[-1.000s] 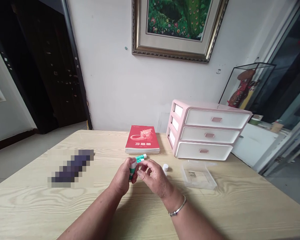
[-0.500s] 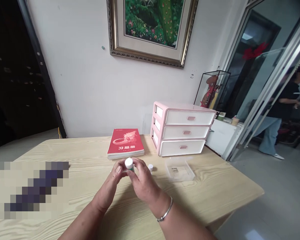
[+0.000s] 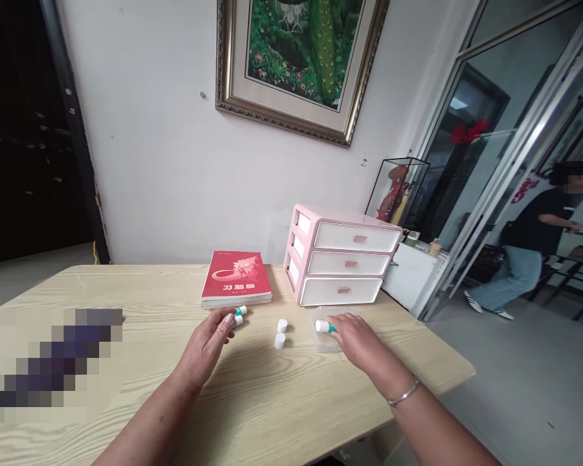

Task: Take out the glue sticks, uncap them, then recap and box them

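Note:
My right hand (image 3: 359,336) is closed around a white-and-green glue stick (image 3: 322,327), its white end pointing left. It hangs over a clear plastic tray (image 3: 323,346), whose right part the hand hides. My left hand (image 3: 214,336) curls its thumb and fingers around a similar glue stick (image 3: 238,320) in front of the red book (image 3: 238,275). Just behind that one shows another white-and-green stick (image 3: 242,310); whether the fingers also hold it is hidden. Between my hands, two small white caps (image 3: 280,340) are on the table.
A pink-and-white three-drawer cabinet (image 3: 344,259) stands behind the tray, right of the book. The wooden table (image 3: 252,401) has a blurred-out patch (image 3: 53,366) at left. Beyond the glass partition at right is a person (image 3: 529,239) in a dark top.
My hands, together on one glue stick before, have parted. The right moved right to the tray with a glue stick; the left is by the book. Two white caps now show between them.

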`<state>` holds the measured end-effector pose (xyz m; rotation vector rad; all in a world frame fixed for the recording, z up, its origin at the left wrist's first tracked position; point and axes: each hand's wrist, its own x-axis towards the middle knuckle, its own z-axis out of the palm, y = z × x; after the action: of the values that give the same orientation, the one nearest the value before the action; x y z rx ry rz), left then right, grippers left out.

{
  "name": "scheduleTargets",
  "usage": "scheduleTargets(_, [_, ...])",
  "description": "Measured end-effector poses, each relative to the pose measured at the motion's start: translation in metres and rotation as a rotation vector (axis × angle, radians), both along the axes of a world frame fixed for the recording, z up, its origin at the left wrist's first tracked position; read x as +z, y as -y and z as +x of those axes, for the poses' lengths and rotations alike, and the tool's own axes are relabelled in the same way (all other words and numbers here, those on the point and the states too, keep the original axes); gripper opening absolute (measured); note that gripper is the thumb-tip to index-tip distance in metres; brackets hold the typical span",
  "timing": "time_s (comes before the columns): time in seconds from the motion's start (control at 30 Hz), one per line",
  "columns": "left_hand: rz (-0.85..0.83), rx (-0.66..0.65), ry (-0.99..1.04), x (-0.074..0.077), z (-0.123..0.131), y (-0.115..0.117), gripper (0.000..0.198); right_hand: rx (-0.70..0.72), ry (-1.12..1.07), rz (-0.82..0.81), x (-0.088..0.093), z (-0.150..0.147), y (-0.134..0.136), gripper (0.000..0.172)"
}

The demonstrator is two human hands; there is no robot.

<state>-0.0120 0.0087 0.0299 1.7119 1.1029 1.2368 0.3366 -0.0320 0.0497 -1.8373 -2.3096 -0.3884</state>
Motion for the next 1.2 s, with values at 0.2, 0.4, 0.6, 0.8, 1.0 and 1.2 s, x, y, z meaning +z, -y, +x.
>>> scheduleTargets(0.2, [-0.025, 0.029, -0.079, -0.005, -0.007, -0.007, 0.051, -0.098, 0.063, -0.145, -0.004, 0.011, -0.022, 0.013])
scheduleTargets(0.4, [-0.025, 0.033, -0.153, -0.008, -0.011, -0.009, 0.052, -0.122, 0.082, -0.184, -0.010, 0.014, -0.034, 0.017])
scheduleTargets(0.6, [-0.050, 0.045, -0.240, -0.004, -0.010, -0.007, 0.054, -0.118, 0.082, -0.191, -0.012, 0.017, -0.038, 0.018])
scheduleTargets(0.8, [-0.078, 0.073, -0.251, -0.003, -0.008, -0.007, 0.055, -0.117, 0.054, -0.186, -0.012, 0.017, -0.039, 0.021])
scheduleTargets(1.0, [-0.043, 0.114, -0.221, -0.013, -0.007, -0.014, 0.049, -0.114, 0.006, -0.099, -0.007, 0.011, -0.023, 0.021])
scheduleTargets(1.2, [0.089, 0.294, -0.396, -0.023, -0.011, -0.024, 0.033, -0.060, -0.187, 0.132, -0.006, -0.032, 0.002, 0.030])
